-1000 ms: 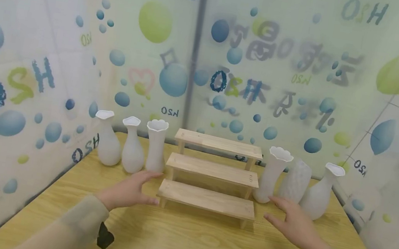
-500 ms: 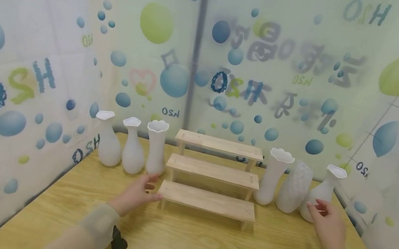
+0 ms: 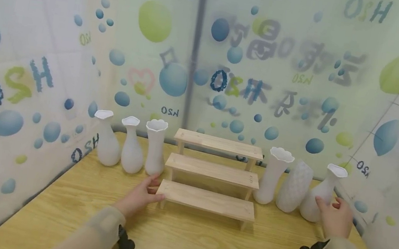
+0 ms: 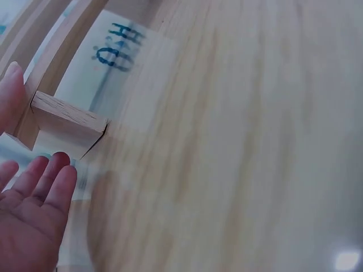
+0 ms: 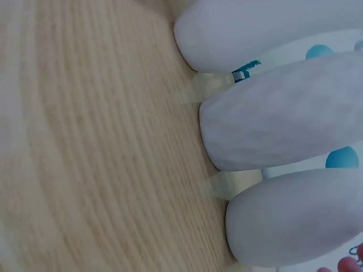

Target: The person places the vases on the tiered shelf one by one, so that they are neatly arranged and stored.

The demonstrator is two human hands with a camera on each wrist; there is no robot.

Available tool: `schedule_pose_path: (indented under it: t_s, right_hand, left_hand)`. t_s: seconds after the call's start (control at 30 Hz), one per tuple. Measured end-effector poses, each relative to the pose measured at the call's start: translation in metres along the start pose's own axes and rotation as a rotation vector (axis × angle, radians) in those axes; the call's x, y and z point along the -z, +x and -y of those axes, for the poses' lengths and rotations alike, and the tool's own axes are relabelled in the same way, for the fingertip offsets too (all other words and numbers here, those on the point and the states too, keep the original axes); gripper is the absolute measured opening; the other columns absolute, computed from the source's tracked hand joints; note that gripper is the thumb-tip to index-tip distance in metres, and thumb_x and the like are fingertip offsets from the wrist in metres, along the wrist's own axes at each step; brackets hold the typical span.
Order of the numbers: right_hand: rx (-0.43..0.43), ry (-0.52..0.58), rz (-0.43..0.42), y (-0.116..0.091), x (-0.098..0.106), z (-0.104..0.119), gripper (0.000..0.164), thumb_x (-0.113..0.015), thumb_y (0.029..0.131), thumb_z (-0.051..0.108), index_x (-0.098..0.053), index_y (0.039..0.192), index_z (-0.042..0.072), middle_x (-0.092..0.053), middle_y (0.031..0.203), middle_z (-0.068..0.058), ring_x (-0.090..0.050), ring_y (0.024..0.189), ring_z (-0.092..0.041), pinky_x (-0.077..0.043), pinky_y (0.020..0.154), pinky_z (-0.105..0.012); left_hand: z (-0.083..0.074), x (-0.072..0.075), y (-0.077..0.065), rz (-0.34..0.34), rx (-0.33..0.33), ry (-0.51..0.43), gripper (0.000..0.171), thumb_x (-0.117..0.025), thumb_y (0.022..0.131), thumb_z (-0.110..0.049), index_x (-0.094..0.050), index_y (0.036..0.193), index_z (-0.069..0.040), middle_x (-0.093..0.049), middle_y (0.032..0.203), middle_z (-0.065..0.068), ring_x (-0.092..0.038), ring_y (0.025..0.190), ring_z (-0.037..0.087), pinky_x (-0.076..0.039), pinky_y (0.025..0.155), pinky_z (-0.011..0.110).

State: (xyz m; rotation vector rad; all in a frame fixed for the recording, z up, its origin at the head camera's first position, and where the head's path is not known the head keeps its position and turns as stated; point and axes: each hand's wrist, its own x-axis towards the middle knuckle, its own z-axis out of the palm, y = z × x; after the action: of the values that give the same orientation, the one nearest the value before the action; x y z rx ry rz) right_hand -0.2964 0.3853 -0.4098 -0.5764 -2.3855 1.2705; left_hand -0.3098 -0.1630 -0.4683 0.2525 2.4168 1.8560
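In the head view, my left hand (image 3: 140,195) is at the left end of a three-step wooden display stand (image 3: 207,199), its thumb at the bottom step's edge. The left wrist view shows its fingers (image 4: 59,190) fairly straight beside the stand's leg (image 4: 71,122). On the right, my right hand (image 3: 337,219) is beside a white bulb-shaped vase (image 3: 315,204), thumb in front of the vase's body and fingers at its right. Only fingertips (image 5: 349,264) show in the right wrist view, near that vase; whether they touch it is unclear.
Left of the stand stand two narrow-necked white vases (image 3: 108,145) and a fluted-rim vase (image 3: 155,148). Right of it are another fluted-rim vase (image 3: 273,175) and a textured vase (image 3: 294,187). Patterned curtains (image 3: 147,59) surround the wooden table (image 3: 184,244).
My right hand has moved right, from before the fluted-rim and textured vases to the rightmost vase. My left hand has shifted slightly right, closer to the stand's bottom step.
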Motion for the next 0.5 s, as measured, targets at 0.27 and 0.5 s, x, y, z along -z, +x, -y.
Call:
schedule_pose_path:
  t_s: [0.27,0.5]
  right_hand:
    - [-0.052,0.137,0.117,0.017,-0.006,-0.006,0.098,-0.059,0.091,0.049,-0.002,0.152,-0.002,0.000,0.156,-0.027,-0.007,0.141,-0.046,-0.016,0.110,-0.059]
    - [-0.081,0.232,0.189,0.025,-0.012,-0.011,0.095,-0.063,0.091,0.040,0.001,0.153,0.004,0.000,0.158,-0.020,-0.008,0.142,-0.043,-0.015,0.111,-0.058]
  left_hand:
    - [0.005,-0.003,0.004,0.013,0.007,-0.077,0.087,-0.075,0.084,-0.015,-0.021,0.151,-0.001,-0.044,0.139,0.024,-0.049,0.122,0.036,-0.042,0.098,0.046]
    - [0.012,0.000,0.007,0.084,-0.001,-0.084,0.083,-0.075,0.085,-0.018,-0.025,0.150,-0.001,-0.046,0.135,0.020,-0.049,0.118,0.033,-0.042,0.097,0.044]
